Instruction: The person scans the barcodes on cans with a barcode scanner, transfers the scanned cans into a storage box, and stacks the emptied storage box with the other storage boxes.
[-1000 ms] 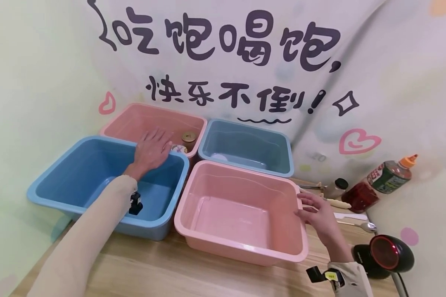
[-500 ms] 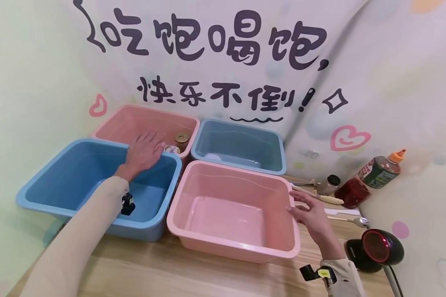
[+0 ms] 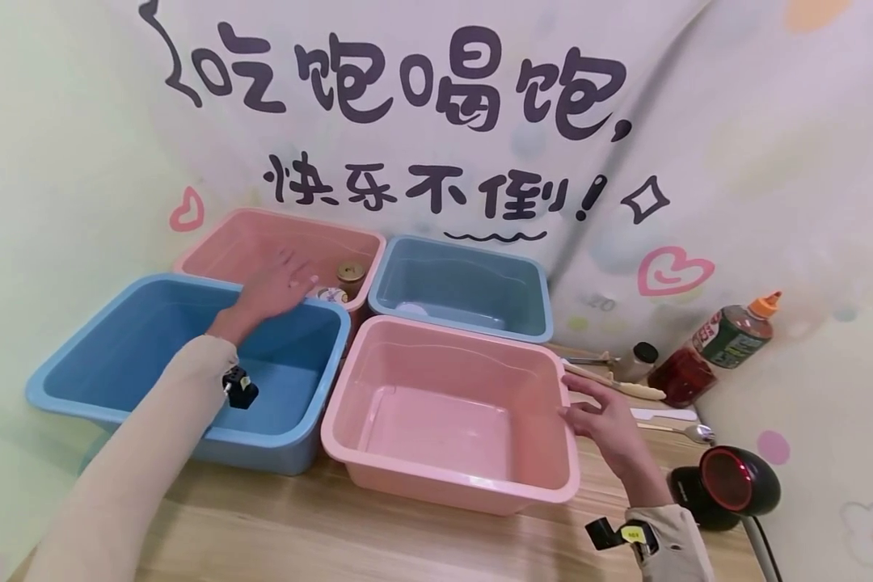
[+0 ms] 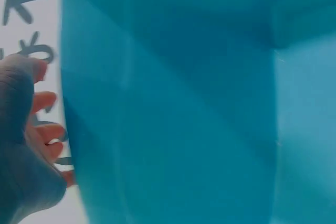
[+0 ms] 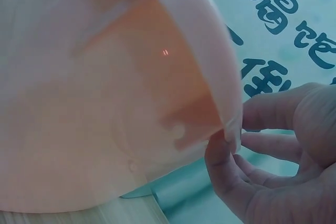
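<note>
My left hand (image 3: 271, 288) reaches across the back rim of the front blue basin (image 3: 280, 459), its fingers loosely spread above the back pink basin (image 3: 225, 230). In the left wrist view, its relaxed fingertips (image 4: 50, 129) are right beside that blue rim. The front pink basin (image 3: 451, 424) stands to the right of the blue one. With thumb and fingers, my right hand (image 3: 614, 416) pinches its right rim. In the right wrist view, the thumb (image 5: 223, 169) lies inside the wall and the other fingers (image 5: 268, 114) outside.
A gold-topped can (image 3: 351, 275) and a round patterned lid (image 3: 332, 296) are in the back pink basin. Behind stands a smaller blue basin (image 3: 466, 279). At right are a sauce bottle (image 3: 733, 335), a red jar (image 3: 682, 378), a black-capped shaker (image 3: 643, 360), a spoon (image 3: 698, 434) and a black device (image 3: 738, 481).
The head view has shifted, so everything sits slightly further left. My left hand has turned and its fingers have lifted a little at the back blue rim. My right hand keeps its pinch.
</note>
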A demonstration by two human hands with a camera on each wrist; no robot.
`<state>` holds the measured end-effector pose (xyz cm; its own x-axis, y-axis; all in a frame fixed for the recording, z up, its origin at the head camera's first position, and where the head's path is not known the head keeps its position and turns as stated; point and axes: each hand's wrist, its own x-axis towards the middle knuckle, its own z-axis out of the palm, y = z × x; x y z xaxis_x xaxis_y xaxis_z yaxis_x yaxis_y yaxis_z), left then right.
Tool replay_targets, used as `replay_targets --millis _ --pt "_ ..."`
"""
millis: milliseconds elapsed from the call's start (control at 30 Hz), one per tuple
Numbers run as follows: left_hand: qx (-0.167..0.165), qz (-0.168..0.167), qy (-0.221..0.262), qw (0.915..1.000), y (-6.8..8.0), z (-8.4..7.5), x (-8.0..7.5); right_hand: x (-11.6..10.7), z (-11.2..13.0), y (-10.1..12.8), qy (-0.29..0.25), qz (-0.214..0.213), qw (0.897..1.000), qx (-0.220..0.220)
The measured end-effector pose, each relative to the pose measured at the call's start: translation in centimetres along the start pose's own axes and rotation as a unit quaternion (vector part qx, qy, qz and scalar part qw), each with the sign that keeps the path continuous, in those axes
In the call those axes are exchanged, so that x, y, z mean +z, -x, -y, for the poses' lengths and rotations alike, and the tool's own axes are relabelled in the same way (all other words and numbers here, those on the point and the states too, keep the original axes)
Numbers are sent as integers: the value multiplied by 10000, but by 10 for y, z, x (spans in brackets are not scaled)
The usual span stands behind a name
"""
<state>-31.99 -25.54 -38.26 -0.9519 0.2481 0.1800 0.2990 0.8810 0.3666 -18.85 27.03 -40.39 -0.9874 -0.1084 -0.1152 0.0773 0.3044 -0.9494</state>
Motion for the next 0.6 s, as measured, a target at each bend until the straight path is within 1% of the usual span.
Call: replay_targets --millis 67,133,233,267,367,467,533,600 --pt "-64 124 302 9994 -1 -4 -9 1 0 0 -46 -37 10000 12" --pt "-186 156 700 9973 -1 -12 -18 2 0 0 -67 -105 9999 23" --pt "-455 156 1332 9899 0 -27 -29 2 0 1 -46 -180 9998 40" --pt "-490 169 1462 9879 0 -32 -31 3 0 1 -30 -201 9998 46" --pt "-449 215 1933 9799 5 -48 -34 2 0 2 46 -213 9997 50" --pt "-488 358 2347 9702 13 -63 -35 0 0 2 116 -187 9997 41" --pt "-596 461 2518 9648 19 -73 -36 -2 0 2 140 -158 9998 38" --pt "-666 594 2594 9616 25 -83 -37 -4 0 2 159 -118 9998 32"
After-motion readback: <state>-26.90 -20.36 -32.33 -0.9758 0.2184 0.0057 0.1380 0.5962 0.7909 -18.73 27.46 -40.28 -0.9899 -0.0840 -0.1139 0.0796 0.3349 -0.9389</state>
